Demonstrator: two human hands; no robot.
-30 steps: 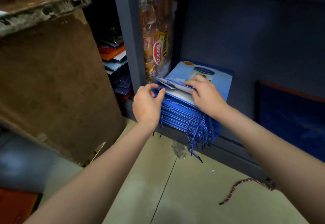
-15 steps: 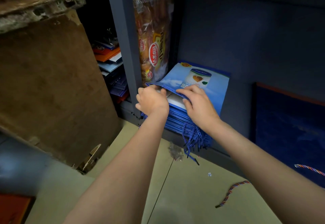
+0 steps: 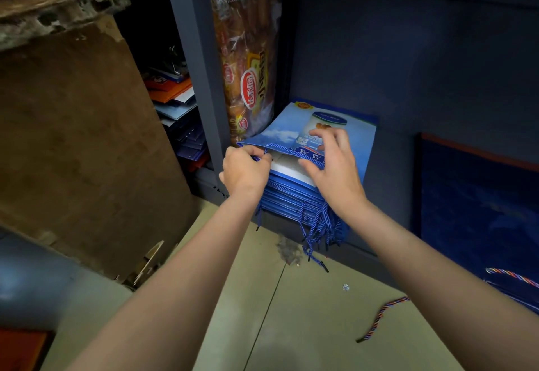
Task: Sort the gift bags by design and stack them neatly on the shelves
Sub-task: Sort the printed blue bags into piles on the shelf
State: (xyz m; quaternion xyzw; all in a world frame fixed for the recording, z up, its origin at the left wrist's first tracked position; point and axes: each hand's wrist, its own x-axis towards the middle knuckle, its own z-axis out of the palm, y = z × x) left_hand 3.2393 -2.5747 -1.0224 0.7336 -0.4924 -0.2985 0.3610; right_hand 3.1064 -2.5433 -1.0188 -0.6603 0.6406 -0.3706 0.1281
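Note:
A stack of flat blue gift bags (image 3: pixel 291 195) lies on the bottom shelf (image 3: pixel 358 249) of a dark cabinet, their blue rope handles (image 3: pixel 320 225) hanging over the shelf's front edge. The top bag (image 3: pixel 280 134) shows a sky print and a tin; its mouth is lifted and white lining shows under it. My left hand (image 3: pixel 245 171) grips the left end of that bag's rim and rope handle. My right hand (image 3: pixel 332 163) holds the rim further right, thumb under it and fingers spread on the printed face.
A clear packet of snacks (image 3: pixel 248 79) stands upright behind the bags. Left of the cabinet post (image 3: pixel 198 58), other flat bags (image 3: pixel 180 114) are piled. A brown board (image 3: pixel 81 143) leans at left. A multicoloured cord (image 3: pixel 382 316) lies on the floor; a dark blue bag (image 3: pixel 478 216) stands right.
My right hand slid up from the bag's mouth onto its printed face. The top bag's rim is now raised, and my left hand has closed on its left end.

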